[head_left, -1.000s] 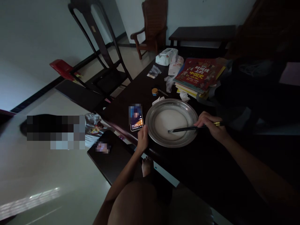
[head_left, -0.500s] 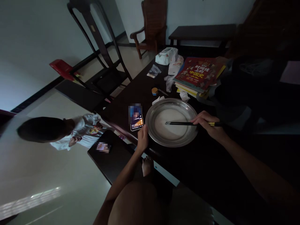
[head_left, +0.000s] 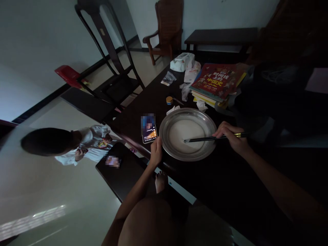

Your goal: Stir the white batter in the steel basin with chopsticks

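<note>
fingers (head_left: 223,130) grip chopsticks (head_left: 202,139); book (head_left: 214,80) reads "时间线上的中国史"

A round silver metal basin (head_left: 188,156) holding cloudy white contents (head_left: 184,129) rests on the dark surface (head_left: 139,104), black gold-banded chopsticks (head_left: 202,139) reaching over its rim, tips at the white.

Left hand (head_left: 155,152): at near edge of surface (head_left: 205,184), fingers curled; left forearm (head_left: 138,184) slants up to it from below. Right hand (head_left: 232,137): inward of same edge, fingers closed in pinch grip; right forearm (head_left: 274,181) extended over surface. Bent knee (head_left: 146,222) raised, bare foot (head_left: 160,182) just beside edge.
</note>
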Tool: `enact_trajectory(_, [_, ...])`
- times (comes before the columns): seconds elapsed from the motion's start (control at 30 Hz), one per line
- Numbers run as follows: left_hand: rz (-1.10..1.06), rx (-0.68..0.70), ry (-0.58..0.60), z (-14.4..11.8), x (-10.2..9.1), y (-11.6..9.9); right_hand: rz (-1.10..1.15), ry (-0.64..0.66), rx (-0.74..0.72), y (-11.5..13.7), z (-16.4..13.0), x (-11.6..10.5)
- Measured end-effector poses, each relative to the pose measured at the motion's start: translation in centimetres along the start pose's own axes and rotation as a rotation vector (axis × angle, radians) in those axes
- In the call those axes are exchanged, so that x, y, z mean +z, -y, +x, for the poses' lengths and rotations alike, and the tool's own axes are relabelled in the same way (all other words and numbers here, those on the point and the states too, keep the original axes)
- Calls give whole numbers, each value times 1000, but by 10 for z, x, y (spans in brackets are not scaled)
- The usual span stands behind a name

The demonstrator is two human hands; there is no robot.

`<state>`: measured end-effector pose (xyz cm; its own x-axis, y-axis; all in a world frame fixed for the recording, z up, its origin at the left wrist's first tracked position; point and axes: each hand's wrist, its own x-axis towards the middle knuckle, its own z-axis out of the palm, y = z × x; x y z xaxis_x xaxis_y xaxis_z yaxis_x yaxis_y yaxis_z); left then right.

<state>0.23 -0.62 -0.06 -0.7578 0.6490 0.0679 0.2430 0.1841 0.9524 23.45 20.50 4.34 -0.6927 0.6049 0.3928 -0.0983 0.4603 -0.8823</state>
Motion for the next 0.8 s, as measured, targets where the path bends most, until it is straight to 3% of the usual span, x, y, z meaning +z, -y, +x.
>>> enact_trajectory(0.1, [-4, -2, 8, 0, 0, -1, -46, 62, -33, -1, 0, 1])
enact_trajectory(0.27, [-13, -10, 15, -1, 0, -3, -32, -19, -28, -1, 0, 1])
enact_trajectory(0.43, [-13, -14, 10, -1, 0, -3, -50, 33, -14, -2, -1, 1])
enact_trajectory(0.6, [-9, -24, 16, 0, 0, -4, -31, -78, 44, -7, -1, 0])
enact_trajectory(0.8, [-4, -10, 13, 0, 1, -4, -92, -16, -66, -2, -1, 0])
